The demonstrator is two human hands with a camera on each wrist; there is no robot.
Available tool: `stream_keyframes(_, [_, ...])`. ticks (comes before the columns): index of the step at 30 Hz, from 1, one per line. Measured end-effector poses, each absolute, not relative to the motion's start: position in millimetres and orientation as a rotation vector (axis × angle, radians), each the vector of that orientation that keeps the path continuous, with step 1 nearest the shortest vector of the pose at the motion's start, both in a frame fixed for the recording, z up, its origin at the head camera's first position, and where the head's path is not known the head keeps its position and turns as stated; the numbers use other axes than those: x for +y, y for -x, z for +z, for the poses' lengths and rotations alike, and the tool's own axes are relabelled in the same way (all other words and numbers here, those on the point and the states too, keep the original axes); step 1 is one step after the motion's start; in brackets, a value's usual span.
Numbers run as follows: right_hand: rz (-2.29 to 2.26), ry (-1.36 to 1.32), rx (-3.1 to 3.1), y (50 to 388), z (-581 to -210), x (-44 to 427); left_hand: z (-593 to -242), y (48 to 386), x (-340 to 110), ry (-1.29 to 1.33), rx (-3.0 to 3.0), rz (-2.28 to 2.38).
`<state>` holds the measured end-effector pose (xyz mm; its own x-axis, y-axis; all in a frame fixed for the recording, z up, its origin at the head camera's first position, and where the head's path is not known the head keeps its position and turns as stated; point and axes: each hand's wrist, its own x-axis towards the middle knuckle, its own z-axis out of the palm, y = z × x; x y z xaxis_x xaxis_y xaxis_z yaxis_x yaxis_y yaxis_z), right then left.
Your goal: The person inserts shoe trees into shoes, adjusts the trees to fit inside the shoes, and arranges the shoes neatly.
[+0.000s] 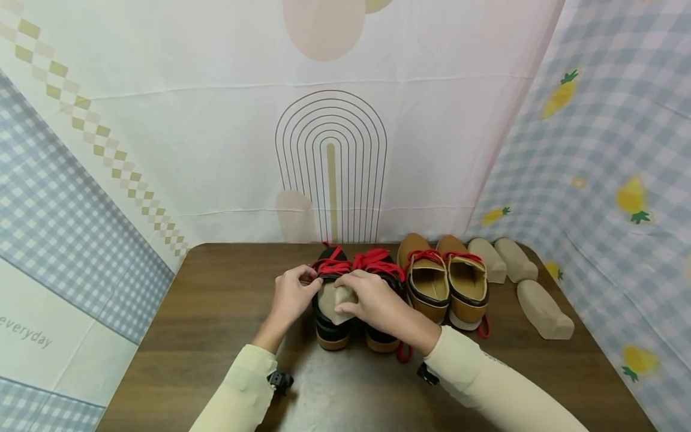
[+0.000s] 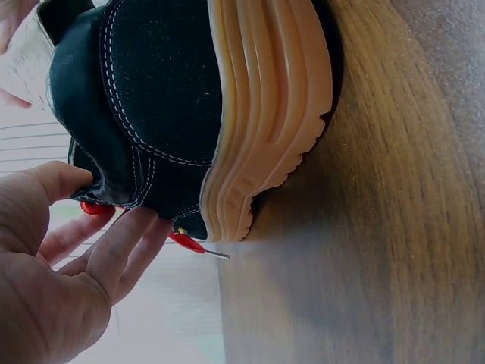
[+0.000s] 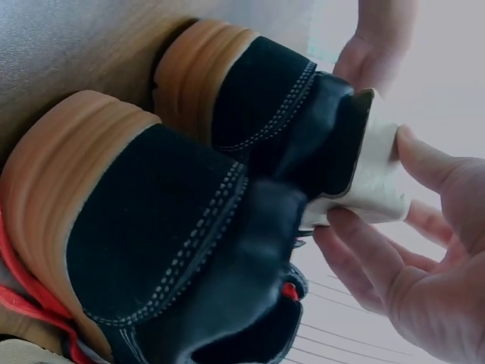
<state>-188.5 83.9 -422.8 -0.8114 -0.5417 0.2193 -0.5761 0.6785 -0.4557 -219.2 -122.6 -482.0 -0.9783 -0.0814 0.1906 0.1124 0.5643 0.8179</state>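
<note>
Two black shoes with red laces and tan soles stand side by side on the table. My left hand (image 1: 290,297) pinches the collar of the left black shoe (image 1: 331,333), thumb over the edge and fingers along the outer side. A beige molded shoe insert (image 1: 327,303) sits partly in that shoe's opening, its upper end sticking out. The right hand (image 1: 376,301) grips this protruding end between thumb and fingers, as the right wrist view shows closely. Under the right hand stands the other black shoe (image 1: 381,339), partly covered. The insert's lower part is hidden inside the shoe.
A pair of tan-brown shoes with red laces, the nearer one (image 1: 429,285) beside the black pair and the other (image 1: 468,282) farther right. Several beige inserts (image 1: 542,312) lie at the table's right side. A patterned cloth (image 1: 232,150) hangs behind the wooden table (image 1: 216,312).
</note>
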Motion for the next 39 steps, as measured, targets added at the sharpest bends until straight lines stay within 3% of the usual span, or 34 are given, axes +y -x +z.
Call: stream_keyframes(39, [0.728,-0.716,-2.82,201,-448,65,-482,219,-124,0.058,-2.598,-1.337])
